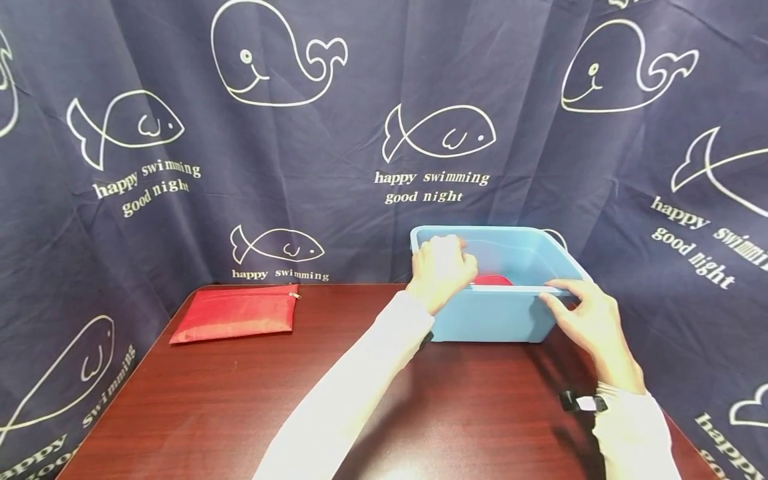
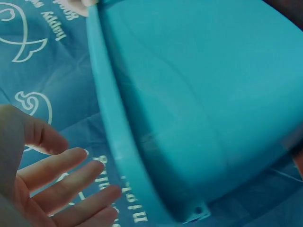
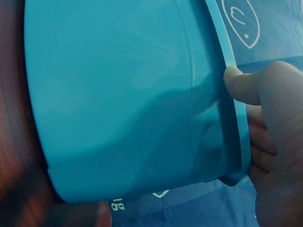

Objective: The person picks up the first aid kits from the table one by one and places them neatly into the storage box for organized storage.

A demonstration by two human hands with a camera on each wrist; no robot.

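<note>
A light-blue plastic bin (image 1: 492, 319) stands at the back right of the table, with part of a red thing (image 1: 493, 280) visible inside it; its kind is hidden by the front wall. My right hand (image 1: 591, 319) grips the front rim near the right corner. In the right wrist view the thumb (image 3: 244, 86) lies on the outer side and the other fingers reach over the rim. My left hand (image 1: 443, 270) hovers over the bin's left front part. Its fingers (image 2: 71, 189) are loosely bent and hold nothing, apart from the rim in the left wrist view.
At the table's left back lies a flat red zip pouch (image 1: 240, 315), its zipper pull at the right corner. The brown wooden table (image 1: 288, 387) has a dark blue curtain (image 1: 354, 133) with fish and whale prints behind it and at both sides.
</note>
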